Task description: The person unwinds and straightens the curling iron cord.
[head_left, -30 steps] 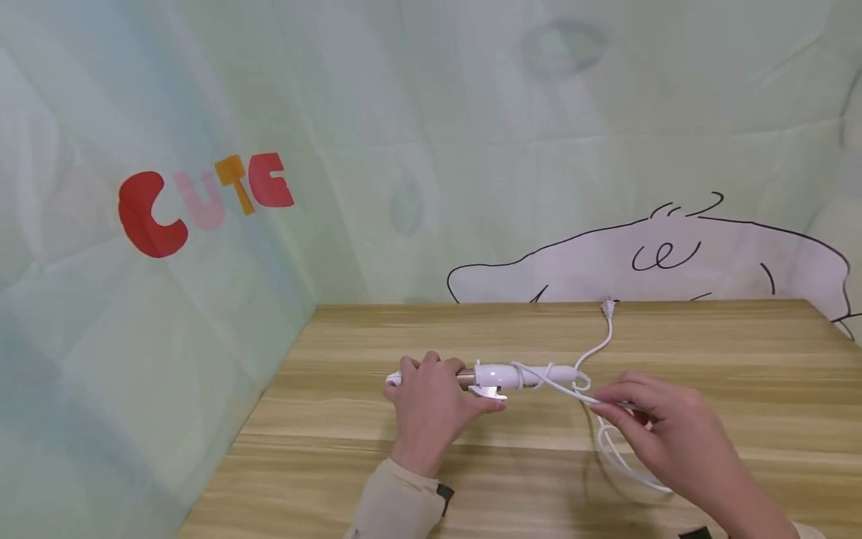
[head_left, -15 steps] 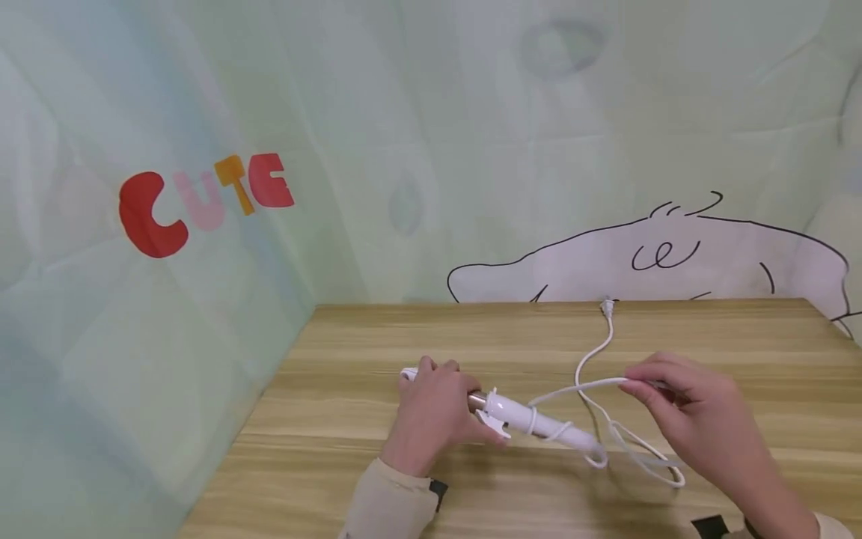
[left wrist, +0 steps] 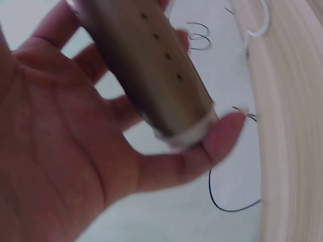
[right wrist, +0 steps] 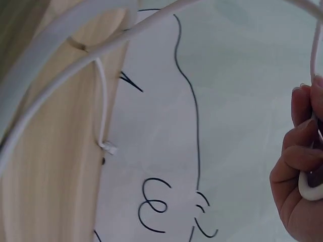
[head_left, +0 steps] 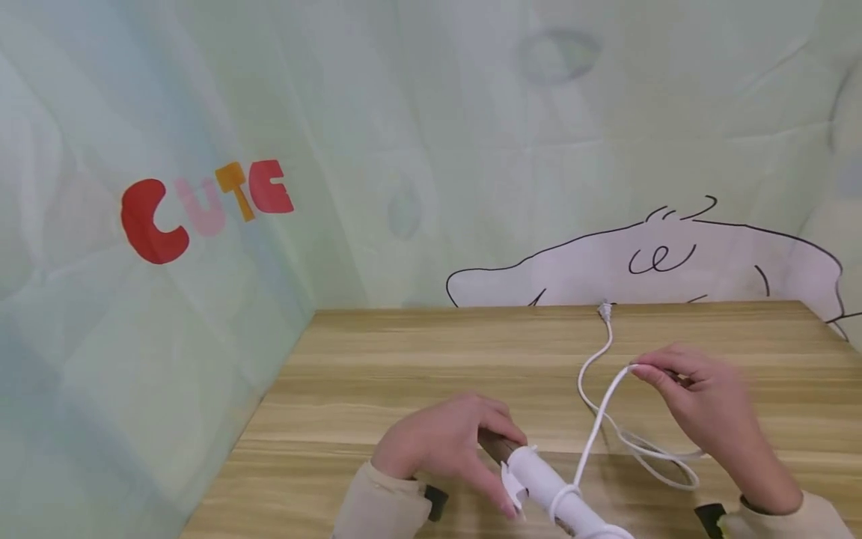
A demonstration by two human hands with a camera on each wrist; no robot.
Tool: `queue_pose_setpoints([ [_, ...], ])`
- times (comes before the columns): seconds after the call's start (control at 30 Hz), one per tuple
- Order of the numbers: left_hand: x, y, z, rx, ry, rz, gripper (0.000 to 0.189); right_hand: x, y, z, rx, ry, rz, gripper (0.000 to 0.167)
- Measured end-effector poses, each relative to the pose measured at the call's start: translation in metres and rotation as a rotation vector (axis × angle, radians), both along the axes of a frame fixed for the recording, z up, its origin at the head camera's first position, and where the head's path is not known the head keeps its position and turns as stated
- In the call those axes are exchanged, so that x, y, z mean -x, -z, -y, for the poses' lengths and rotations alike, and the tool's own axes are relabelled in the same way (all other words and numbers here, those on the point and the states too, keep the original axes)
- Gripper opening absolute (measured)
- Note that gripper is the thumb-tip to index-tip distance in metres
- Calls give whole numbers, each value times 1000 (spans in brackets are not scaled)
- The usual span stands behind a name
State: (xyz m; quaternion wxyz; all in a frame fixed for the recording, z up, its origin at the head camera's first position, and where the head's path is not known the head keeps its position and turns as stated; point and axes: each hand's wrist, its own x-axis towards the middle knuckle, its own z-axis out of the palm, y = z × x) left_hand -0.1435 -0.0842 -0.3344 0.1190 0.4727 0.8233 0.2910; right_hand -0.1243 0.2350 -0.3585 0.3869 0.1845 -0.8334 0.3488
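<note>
A white-handled curling iron [head_left: 545, 483] tilts down toward the front edge of the head view, where its handle end is cut off. My left hand [head_left: 438, 442] holds it by the bronze-coloured barrel [left wrist: 151, 65], fingers on the far side and thumb by the white clamp lever [head_left: 513, 486]. Its white cord [head_left: 594, 442] is looped round the handle and rises to my right hand [head_left: 703, 397], which pinches it between thumb and fingers. In the right wrist view, a bend of cord also passes through the curled fingers [right wrist: 298, 156].
Slack cord [head_left: 663, 464] lies in a loop on the wooden table [head_left: 377, 359], below my right hand. At the table's back edge lies the two-pin plug [head_left: 604, 311]. A printed cloth backdrop [head_left: 404, 150] stands behind and along the left side.
The curling iron has swung from level to tilted, its handle end coming down and toward me with my left hand. My right hand has moved up and right, drawing the cord off part of the handle.
</note>
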Motion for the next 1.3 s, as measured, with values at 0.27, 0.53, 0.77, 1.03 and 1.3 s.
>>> queue_pose_setpoints([
  [0.27, 2, -11, 9, -358, 127, 184, 65, 10, 33, 16, -12, -271, 132, 19],
  [0.53, 0, -16, 3, -499, -380, 94, 60, 15, 57, 14, -237, -252, 210, 19],
  [0.77, -3, -11, -11, -347, -652, -113, 68, 9, 41, 17, -327, -221, 210, 22],
  [1.03, -8, -6, -25, -300, -703, -205, 65, -17, 24, 68, -121, -302, 148, 39],
  [1.3, -12, -4, -35, -284, -693, -246, 63, -22, 32, 84, -35, -256, 148, 28],
])
